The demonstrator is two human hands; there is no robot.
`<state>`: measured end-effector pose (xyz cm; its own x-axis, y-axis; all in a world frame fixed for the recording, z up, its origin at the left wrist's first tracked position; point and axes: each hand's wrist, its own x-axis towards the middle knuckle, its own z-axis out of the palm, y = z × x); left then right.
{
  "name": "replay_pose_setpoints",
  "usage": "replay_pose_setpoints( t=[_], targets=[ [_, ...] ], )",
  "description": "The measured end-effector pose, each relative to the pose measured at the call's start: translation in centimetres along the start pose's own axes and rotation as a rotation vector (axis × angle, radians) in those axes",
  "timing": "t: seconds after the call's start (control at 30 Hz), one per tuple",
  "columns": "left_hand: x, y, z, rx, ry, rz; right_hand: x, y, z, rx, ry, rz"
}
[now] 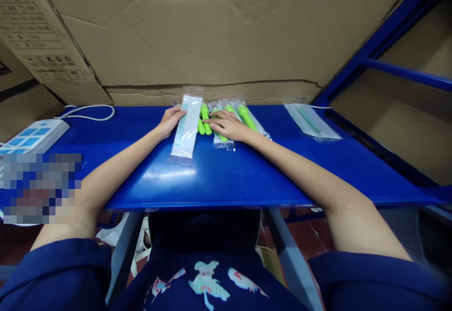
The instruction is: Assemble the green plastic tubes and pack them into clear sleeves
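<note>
My left hand pinches the left edge of a clear packet with a white and pale-green flat insert, tilted over the desk. Just right of it lie loose bright green torch-shaped items, partly behind the packet. My right hand is open, its fingers stretched out to the left over the green pieces. The index fingertip is at the loose ones; whether it touches them I cannot tell. Beneath and beside this hand, green torch-shaped items in clear packets lie in a row, partly hidden.
On the blue desk, more flat clear packets lie at the right. A white power strip with blue sockets and a white cable are at the left. Cardboard stands behind. A blue frame rises at the right.
</note>
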<state>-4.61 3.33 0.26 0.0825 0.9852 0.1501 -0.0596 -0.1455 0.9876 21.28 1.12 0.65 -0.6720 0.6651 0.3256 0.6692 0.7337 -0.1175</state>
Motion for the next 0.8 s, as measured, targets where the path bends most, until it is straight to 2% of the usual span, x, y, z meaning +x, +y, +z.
replay_pose_setpoints(
  t=[0.5, 0.7, 0.8],
  targets=[
    [-0.4, 0.3, 0.5, 0.025, 0.007, -0.037, -0.1, -0.1, 0.4, 0.018, 0.075, 0.023],
    [-0.9, 0.7, 0.9, 0.057, -0.057, -0.074, -0.2, 0.0, 0.2, 0.016, 0.065, 0.015],
    [-0.9, 0.9, 1.0, 0.05, -0.052, -0.086, -0.2, 0.0, 0.1, 0.012, 0.061, 0.014]
  ],
)
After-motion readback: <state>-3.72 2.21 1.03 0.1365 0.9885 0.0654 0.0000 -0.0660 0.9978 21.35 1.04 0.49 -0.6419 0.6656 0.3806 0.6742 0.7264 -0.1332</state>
